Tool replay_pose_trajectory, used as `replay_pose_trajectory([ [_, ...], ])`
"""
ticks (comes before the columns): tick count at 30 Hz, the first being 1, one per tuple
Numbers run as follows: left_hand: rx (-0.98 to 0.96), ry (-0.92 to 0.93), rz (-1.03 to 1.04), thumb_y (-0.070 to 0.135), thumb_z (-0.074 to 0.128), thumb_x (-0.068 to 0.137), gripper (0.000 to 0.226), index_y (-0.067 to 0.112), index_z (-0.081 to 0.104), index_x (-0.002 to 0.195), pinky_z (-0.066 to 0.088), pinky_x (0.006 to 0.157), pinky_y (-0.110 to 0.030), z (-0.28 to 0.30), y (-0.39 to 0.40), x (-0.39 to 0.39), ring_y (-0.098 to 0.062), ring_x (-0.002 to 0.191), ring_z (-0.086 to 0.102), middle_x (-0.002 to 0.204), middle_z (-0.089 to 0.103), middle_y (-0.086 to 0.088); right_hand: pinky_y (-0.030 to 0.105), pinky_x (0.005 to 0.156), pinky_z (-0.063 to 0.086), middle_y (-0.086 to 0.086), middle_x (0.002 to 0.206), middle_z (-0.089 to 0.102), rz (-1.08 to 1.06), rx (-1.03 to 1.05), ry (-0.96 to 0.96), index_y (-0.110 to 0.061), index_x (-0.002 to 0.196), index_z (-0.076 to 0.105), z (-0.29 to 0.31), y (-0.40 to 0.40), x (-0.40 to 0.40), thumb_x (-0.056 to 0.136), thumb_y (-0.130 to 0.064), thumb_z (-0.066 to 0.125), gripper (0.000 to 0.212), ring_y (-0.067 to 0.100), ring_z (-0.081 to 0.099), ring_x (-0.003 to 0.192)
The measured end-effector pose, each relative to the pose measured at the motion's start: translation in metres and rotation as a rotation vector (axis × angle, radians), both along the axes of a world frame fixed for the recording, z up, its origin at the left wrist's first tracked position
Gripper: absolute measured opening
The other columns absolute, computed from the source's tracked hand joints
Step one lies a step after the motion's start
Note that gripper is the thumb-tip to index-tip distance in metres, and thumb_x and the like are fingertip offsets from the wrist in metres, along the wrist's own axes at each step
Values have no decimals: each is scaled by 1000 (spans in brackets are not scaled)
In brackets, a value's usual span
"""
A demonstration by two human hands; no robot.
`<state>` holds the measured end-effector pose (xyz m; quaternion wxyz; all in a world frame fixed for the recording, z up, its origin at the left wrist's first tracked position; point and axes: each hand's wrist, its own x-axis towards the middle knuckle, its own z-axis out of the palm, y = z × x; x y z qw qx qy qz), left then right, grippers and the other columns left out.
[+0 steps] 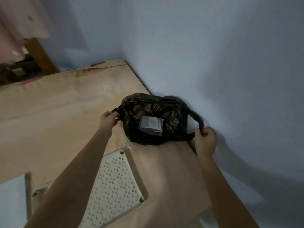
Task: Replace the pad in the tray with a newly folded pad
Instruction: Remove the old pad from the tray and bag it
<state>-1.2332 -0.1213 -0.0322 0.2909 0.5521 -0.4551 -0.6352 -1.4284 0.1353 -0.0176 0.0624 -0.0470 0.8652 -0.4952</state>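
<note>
Holding the crinkled black plastic bag (153, 119) open on the tan surface (54, 112), both hands pinch its handles: left hand (108, 120), right hand (204, 140). A folded grey-white pad (150, 123) lies inside, probably the discarded one; next, tie the handles or fetch a fresh pad for the perforated white plastic tray (115, 185).

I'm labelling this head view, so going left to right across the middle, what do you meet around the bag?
Left hand gripping one handle → black plastic bag with a folded grey pad inside → right hand gripping the other handle → blue wall.

The perforated tray (115, 186) runs under the left forearm and off the bottom edge; the black bag (156, 119) half-hides a folded grey pad (150, 124).
</note>
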Motion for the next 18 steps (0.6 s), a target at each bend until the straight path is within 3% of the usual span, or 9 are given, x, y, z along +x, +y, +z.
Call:
replay_pose_trajectory([
  [3, -39, 39, 44, 1, 58, 85, 12, 10, 50, 84, 47, 65, -23, 17, 1, 9, -15, 68, 60, 81, 60, -6, 28, 64, 36, -1, 62, 48, 7, -44, 53, -9, 69, 51, 18, 2, -4, 83, -15, 60, 17, 20, 48, 64],
  [6, -105, 72, 1, -1, 60, 83, 17, 4, 59, 99, 46, 67, -22, 35, 4, 15, -15, 70, 57, 77, 60, -4, 27, 62, 35, 3, 63, 49, 28, -96, 91, -4, 70, 53, 37, 2, -4, 83, -14, 58, 16, 17, 46, 60],
  [8, -132, 96, -28, -1, 60, 82, 18, 4, 63, 99, 47, 69, -22, 49, 6, 19, -15, 71, 55, 76, 58, -4, 27, 58, 34, 7, 62, 50, 62, -131, 137, 1, 68, 54, 51, 0, -5, 81, -12, 57, 19, 18, 45, 58],
  [11, -174, 113, -63, 0, 61, 82, 18, 4, 65, 99, 47, 70, -20, 68, 11, 20, -14, 72, 56, 75, 59, -4, 27, 56, 36, 2, 60, 49, 111, -188, 180, -6, 65, 51, 74, -2, -3, 81, -12, 57, 18, 16, 46, 58],
  [18, -329, 176, -20, 7, 66, 84, 18, 5, 66, 102, 51, 74, -21, 110, 18, 22, -13, 76, 60, 81, 64, -4, 26, 64, 42, -6, 73, 57, 157, -261, 244, -13, 82, 56, 126, -7, -4, 82, -20, 57, 8, 14, 55, 71],
])
